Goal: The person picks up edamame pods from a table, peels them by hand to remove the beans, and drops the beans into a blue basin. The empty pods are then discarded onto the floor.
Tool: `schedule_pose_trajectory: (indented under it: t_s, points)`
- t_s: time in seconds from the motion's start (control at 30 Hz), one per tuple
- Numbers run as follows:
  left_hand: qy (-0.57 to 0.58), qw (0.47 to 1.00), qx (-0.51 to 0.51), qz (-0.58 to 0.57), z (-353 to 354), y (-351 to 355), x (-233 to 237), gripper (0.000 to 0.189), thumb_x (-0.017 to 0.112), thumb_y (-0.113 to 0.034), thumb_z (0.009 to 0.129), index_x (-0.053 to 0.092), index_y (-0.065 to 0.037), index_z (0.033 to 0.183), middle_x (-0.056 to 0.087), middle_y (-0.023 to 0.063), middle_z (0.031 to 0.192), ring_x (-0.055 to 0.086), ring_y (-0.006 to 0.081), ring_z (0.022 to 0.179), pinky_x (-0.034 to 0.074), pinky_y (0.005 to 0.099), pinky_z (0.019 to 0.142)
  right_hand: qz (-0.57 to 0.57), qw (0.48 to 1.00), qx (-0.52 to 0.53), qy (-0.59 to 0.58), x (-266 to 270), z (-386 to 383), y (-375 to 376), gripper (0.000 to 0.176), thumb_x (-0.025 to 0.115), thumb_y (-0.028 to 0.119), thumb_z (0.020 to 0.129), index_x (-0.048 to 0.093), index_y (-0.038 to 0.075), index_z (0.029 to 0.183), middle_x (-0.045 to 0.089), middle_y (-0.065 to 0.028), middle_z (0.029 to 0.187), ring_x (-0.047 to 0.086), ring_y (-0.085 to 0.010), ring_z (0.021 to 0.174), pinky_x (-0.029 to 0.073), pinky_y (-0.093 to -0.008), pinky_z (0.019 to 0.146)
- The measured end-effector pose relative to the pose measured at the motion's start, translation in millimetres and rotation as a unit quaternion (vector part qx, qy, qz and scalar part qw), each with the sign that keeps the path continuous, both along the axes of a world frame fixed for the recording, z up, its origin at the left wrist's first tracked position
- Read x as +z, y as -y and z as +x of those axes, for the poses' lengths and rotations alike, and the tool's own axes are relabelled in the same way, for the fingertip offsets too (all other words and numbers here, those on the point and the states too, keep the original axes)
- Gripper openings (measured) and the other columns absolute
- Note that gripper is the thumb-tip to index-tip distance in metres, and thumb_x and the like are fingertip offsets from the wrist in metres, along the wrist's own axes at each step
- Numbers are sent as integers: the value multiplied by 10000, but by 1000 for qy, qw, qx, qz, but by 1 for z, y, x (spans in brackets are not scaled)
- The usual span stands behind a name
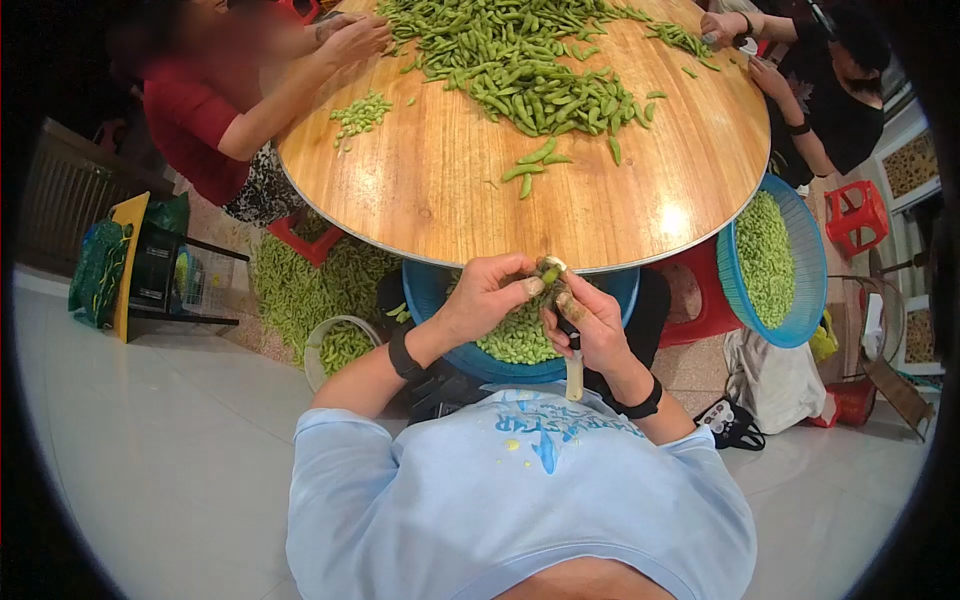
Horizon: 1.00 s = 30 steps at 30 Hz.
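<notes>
Over a blue basket (425, 290) in my lap, both hands meet just off the table's near edge. My left hand (490, 300) pinches one end of a green bean pod (550, 275) between thumb and fingers. My right hand (595, 325) is closed round a small knife, its black handle (567, 330) in the palm and a pale blade (574, 378) pointing down toward me. The right fingertips also touch the pod, and they look dark and stained. Shelled green beans (515, 340) fill the basket below, partly hidden by my hands.
A round wooden table (420, 190) bears a heap of bean pods (540, 85) and a small pile of shelled beans (360, 115). Two people sit at its far left and right. Another blue basket (815, 290), a red stool (855, 215) and floor pods (290, 290) flank me.
</notes>
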State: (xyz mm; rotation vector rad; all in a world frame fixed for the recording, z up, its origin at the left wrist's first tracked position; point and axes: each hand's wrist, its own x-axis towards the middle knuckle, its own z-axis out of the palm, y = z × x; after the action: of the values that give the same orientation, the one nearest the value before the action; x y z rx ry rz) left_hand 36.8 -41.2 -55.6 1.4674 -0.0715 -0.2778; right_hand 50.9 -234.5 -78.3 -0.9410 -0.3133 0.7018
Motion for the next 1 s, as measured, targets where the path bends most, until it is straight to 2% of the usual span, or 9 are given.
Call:
schedule_pose_trajectory:
  t_s: [0.23,0.43,0.5,0.57,0.6,0.63,0.7,0.93,1.0]
  points:
    - [24,999,19,13,-1,-1,-10,121,581,-91,894,610,20,934,564,-32,767,475,22,678,389,191,576,-59,995,-47,66,-2,-1,-6,388,431,89,978,436,2,1355,532,-43,762,428,-68,524,353,-191,438]
    - [-185,955,0,-232,9,-5,-18,133,576,-80,862,603,5,960,559,23,700,445,79,538,324,221,475,-17,997,-35,59,-20,8,1,371,433,34,954,472,-16,1320,559,-43,764,445,-70,517,355,-195,451]
    - [-272,878,-61,-388,12,-5,-18,142,552,-56,848,589,6,971,546,44,674,434,97,516,324,238,461,15,999,-9,35,-22,11,2,376,458,4,931,481,-25,1305,569,-59,777,472,-98,530,388,-217,468]
    - [-288,877,-52,-380,14,-7,-17,138,541,-49,851,586,5,970,539,40,665,428,95,504,317,237,451,-151,873,-125,446,-23,13,-2,395,517,-62,859,505,-49,1253,581,-113,811,553,-193,615,465,-278,557]
    - [-304,876,-45,-371,14,-7,-17,134,530,-42,854,583,5,969,533,36,657,421,93,492,310,237,441,-198,818,-130,524,-21,18,3,408,570,-93,795,529,-64,1200,597,-161,894,612,-259,756,501,-310,664]
    - [-304,876,-46,-372,13,-5,-18,134,530,-42,854,583,5,969,533,36,657,421,93,492,310,237,441,-200,818,-130,524,-18,18,4,408,570,-93,795,529,-64,1200,597,-161,894,612,-259,756,501,-310,664]
    - [-250,937,-5,-243,13,0,-22,128,512,-40,865,587,3,960,543,34,665,422,90,482,299,231,428,-233,846,-116,464,-14,17,4,390,592,-72,791,541,-60,1177,607,-151,872,625,-239,743,495,-297,648]
    - [-167,977,3,-136,3,2,-11,109,536,-74,884,602,-6,937,566,12,664,474,83,498,332,232,430,-214,861,-223,404,-24,9,-5,356,654,-20,783,567,-49,1127,569,-129,742,576,-228,616,463,-302,572]
    - [93,976,19,198,-11,-13,11,124,567,-118,867,583,4,856,601,93,638,589,180,526,446,324,458,-267,858,-120,422,-13,7,4,284,667,-5,781,590,-37,1052,554,-125,719,558,-223,607,449,-311,557]
